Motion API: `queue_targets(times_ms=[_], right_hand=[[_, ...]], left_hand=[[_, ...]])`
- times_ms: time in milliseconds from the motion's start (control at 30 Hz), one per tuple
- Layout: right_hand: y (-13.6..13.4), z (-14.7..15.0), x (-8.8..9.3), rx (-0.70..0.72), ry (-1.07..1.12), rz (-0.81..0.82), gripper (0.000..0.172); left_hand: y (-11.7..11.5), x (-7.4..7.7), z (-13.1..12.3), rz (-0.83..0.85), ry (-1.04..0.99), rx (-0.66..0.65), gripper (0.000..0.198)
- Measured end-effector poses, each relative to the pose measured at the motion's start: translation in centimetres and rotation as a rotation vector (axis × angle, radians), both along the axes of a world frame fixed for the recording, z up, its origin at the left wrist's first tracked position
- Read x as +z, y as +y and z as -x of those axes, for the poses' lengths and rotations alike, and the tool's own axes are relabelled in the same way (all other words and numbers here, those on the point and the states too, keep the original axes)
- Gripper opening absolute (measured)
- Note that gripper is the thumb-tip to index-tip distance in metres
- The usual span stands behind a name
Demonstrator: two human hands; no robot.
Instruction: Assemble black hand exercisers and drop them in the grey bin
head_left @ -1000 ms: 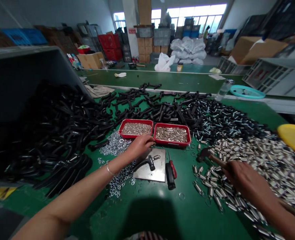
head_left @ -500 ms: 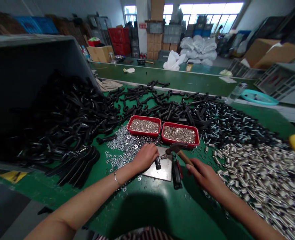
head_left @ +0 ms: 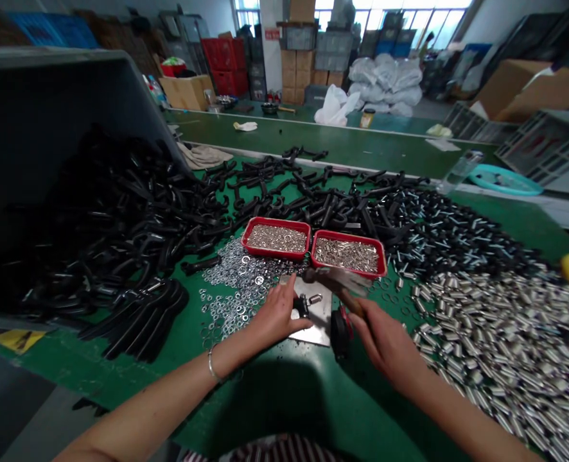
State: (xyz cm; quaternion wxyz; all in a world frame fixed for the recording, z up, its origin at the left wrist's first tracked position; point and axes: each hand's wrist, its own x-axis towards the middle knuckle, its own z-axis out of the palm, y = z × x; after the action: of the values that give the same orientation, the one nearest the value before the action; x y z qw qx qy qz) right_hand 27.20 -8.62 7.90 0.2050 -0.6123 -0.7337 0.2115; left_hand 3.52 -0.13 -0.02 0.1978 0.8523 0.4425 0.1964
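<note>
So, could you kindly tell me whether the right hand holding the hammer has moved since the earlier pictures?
Yes, the right hand has moved left, closer to the steel plate.

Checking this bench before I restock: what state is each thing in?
Left hand: spread over the black part.
Right hand: closed around the hammer.
Hammer: raised above the steel plate, head blurred.
Black part: lying on the steel plate, spring sticking out.
Steel plate: flat on the green bench.
Left red tray: full of small silver parts.
Right red tray: full of metal tubes.
Grey bin: tipped, black handles heaped out of it.
</note>
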Motion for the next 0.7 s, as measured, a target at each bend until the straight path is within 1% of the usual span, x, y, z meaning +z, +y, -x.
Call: queue_targets(times_ms=[67,100,167,200,233,267,333,367,400,433,467,500,533,600,633,700], right_hand=[[0.6,0.2,-1.2,0.028,-0.102,0.118,0.028],[1.0,0.2,-2.0,0.024,-0.115,0.183,0.027],[1.5,-0.5,-3.3,-0.009,-0.041,0.288,0.029],[1.7,-1.0,-3.9,-0.035,0.019,0.312,0.032],[1.7,-1.5,-4.4,-0.062,0.069,0.3,0.034],[1.6,-2.0,-4.8,-0.09,0.097,0.246,0.036],[1.4,-2.7,-5.0,-0.13,0.087,0.047,0.041],[1.4,-2.8,-4.9,-0.14,0.083,-0.065,0.043],[1.4,-2.5,-4.8,-0.137,0.105,-0.144,0.044],[1.4,-1.9,-4.5,-0.13,0.164,-0.169,0.044],[1.4,-1.1,-4.3,-0.128,0.265,-0.13,0.043],[1.6,0.0,-4.1,-0.137,0.401,-0.041,0.042],[1.7,1.2,-3.9,-0.16,0.558,0.073,0.043],[2.1,3.6,-3.9,-0.241,0.862,0.274,0.047],[2.2,4.6,-4.0,-0.286,0.982,0.327,0.049],[2.6,5.9,-4.4,-0.353,1.134,0.346,0.051]], left_hand=[[-0.4,-0.1,-0.1,0.021,-0.01,-0.011,0.115],[-0.5,-0.1,-0.1,0.025,-0.012,-0.017,0.116],[-0.7,0.0,0.0,0.03,-0.007,-0.02,0.115],[-0.8,0.1,0.1,0.031,-0.007,-0.016,0.113],[-0.9,0.1,0.2,0.032,-0.012,-0.01,0.111],[-1.0,0.2,0.3,0.036,-0.026,-0.004,0.107],[-1.4,0.5,0.4,0.058,-0.094,0.037,0.097],[-1.7,0.7,0.4,0.077,-0.15,0.08,0.089],[-2.1,1.0,0.2,0.092,-0.216,0.136,0.081],[-2.5,1.3,-0.1,0.095,-0.283,0.194,0.075],[-2.9,1.6,-0.5,0.079,-0.342,0.242,0.071],[-3.5,1.8,-1.0,0.04,-0.38,0.264,0.071],[-4.0,2.1,-1.4,-0.016,-0.394,0.249,0.073],[-4.8,2.5,-2.2,-0.132,-0.361,0.127,0.079],[-4.9,2.7,-2.2,-0.165,-0.332,0.044,0.08],[-4.0,3.1,-1.5,-0.17,-0.281,-0.073,0.074]])
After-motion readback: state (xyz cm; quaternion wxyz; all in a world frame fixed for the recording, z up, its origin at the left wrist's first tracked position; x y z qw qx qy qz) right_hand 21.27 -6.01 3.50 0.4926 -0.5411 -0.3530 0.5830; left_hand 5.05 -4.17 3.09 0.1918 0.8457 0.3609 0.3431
